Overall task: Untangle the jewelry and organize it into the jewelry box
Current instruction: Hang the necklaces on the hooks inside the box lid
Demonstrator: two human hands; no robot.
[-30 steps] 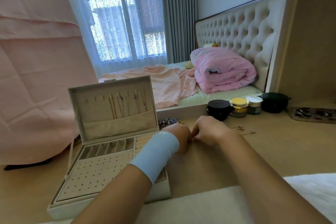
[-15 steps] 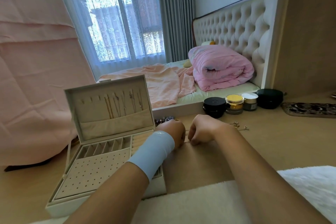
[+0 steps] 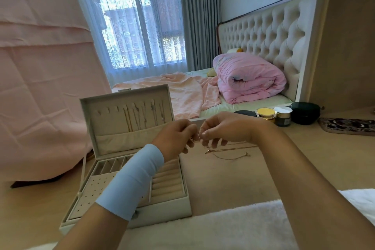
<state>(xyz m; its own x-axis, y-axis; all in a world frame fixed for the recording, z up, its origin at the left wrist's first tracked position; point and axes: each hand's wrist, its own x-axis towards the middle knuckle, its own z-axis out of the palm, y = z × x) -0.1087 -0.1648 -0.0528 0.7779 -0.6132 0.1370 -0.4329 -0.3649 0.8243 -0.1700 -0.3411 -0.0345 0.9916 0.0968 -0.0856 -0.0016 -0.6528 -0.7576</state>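
Observation:
A cream jewelry box (image 3: 174, 211) stands open at the left of the tabletop, several thin chains (image 3: 140, 117) hanging inside its raised lid. My left hand (image 3: 176, 136), with a light blue wristband, and my right hand (image 3: 225, 130) are lifted above the table, fingertips meeting. Between them they pinch a small piece of jewelry (image 3: 197, 138), too small to identify. Thin gold chains (image 3: 229, 152) lie loose on the table just under my right hand.
Dark and gold-lidded jars (image 3: 265, 113) stand at the table's far edge, with a patterned pouch (image 3: 349, 126) to the right. A white fluffy mat (image 3: 203, 227) covers the near edge. A bed with a pink duvet lies beyond.
Both hands have risen from the tabletop, bringing a small piece up between the fingertips. The gold chains under them now show. The camera has tilted.

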